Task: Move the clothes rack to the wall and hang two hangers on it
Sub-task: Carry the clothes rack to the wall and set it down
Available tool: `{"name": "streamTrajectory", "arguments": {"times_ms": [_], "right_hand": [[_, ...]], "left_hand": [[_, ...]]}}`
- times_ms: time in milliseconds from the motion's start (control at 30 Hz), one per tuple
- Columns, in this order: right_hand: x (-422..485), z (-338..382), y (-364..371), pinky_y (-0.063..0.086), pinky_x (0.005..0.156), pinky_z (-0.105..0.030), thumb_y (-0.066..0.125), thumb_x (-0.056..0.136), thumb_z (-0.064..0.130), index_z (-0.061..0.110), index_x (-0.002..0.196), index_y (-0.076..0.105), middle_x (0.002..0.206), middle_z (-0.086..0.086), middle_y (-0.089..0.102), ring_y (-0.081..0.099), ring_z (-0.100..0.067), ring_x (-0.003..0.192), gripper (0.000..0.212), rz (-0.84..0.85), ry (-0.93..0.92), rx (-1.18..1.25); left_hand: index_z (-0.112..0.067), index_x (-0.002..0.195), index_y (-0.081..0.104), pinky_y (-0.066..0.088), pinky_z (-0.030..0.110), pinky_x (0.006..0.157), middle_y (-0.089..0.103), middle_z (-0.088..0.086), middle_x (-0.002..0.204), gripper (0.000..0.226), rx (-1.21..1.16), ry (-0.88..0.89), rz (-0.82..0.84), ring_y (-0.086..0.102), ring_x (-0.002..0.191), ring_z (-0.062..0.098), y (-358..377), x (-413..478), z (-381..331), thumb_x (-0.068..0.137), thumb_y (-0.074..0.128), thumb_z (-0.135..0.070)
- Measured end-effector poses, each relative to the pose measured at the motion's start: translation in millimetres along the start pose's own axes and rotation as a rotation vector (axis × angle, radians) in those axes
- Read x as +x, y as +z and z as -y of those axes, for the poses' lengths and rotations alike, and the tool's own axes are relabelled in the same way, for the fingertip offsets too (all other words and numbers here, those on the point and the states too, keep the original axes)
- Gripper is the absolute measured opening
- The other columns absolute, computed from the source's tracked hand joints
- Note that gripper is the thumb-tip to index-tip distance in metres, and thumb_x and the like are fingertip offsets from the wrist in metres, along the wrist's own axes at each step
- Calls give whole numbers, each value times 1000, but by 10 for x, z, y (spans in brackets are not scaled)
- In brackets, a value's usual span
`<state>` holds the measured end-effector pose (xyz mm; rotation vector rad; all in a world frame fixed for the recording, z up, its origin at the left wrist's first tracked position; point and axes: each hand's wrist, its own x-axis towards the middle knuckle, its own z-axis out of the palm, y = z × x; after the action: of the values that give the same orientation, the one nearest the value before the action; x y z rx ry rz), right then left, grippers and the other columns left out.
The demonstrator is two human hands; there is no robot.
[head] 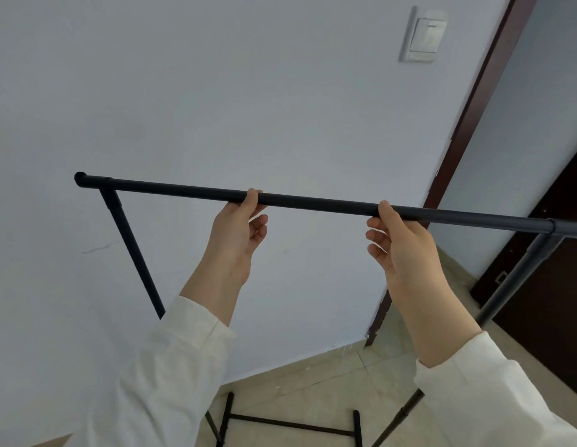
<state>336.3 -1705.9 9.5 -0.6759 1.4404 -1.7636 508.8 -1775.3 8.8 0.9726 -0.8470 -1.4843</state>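
A black metal clothes rack stands in front of a pale wall. Its top bar runs from the upper left to the right edge, with a post at each end going down. My left hand grips the top bar left of its middle, index finger hooked over it. My right hand holds the same bar right of the middle, thumb on top. Both sleeves are white. The rack's base bars show on the floor near the wall. No hangers are in view.
A dark wooden door frame and a dark door stand at the right, close to the rack's right post. A light switch sits high on the wall. The floor is beige tile.
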Motion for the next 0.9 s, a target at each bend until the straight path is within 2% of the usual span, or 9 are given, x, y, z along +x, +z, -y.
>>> {"name": "streamTrajectory", "arguments": {"times_ms": [367,500,600,700,767,833,900], "right_hand": [[-51,-89,-13,48,61,-23,56,83,36,24,74,61,61,10,65,60,-9,63,16,35,-6,19],[-90,-78,-94,48,63,-23,56,82,38,23,75,61,69,6,67,62,-11,68,18,101,6,-17],[-131,-88,-222,50,65,-22,53,83,40,22,80,61,77,5,67,63,-11,72,20,182,4,-102],[-209,-137,-490,51,65,-19,50,84,40,23,92,62,78,8,68,64,-9,73,22,280,-8,-253],[-257,-188,-802,52,62,-17,51,83,38,24,96,62,73,11,71,65,-4,70,22,297,-6,-318],[-317,-266,-1070,52,62,-17,53,82,36,25,95,63,72,15,71,64,-1,68,20,307,7,-364],[-361,-322,-1339,50,64,-18,55,82,33,23,92,64,73,9,71,64,1,66,18,269,43,-395]], "left_hand": [[-17,106,59,46,19,68,65,-8,87,26,144,71,-53,55,73,7,-70,-67,12,90,48,-34],[-25,90,58,47,19,67,65,-9,85,18,242,119,-92,55,70,7,-89,-115,55,90,46,-38],[-26,77,56,47,18,62,58,-7,74,22,348,176,-136,51,62,7,-125,-172,81,90,45,-40],[-24,69,52,43,22,62,51,-5,66,28,510,278,-213,47,58,9,-160,-289,155,88,44,-43],[-28,69,48,39,22,59,50,-5,65,24,651,386,-247,47,60,8,-76,-420,231,86,45,-45],[-35,71,46,38,16,59,53,-11,70,15,738,506,-206,52,64,3,52,-567,246,85,49,-42],[-37,75,47,40,6,61,55,-17,75,11,848,638,-76,53,70,-7,275,-689,266,85,52,-35]]}}
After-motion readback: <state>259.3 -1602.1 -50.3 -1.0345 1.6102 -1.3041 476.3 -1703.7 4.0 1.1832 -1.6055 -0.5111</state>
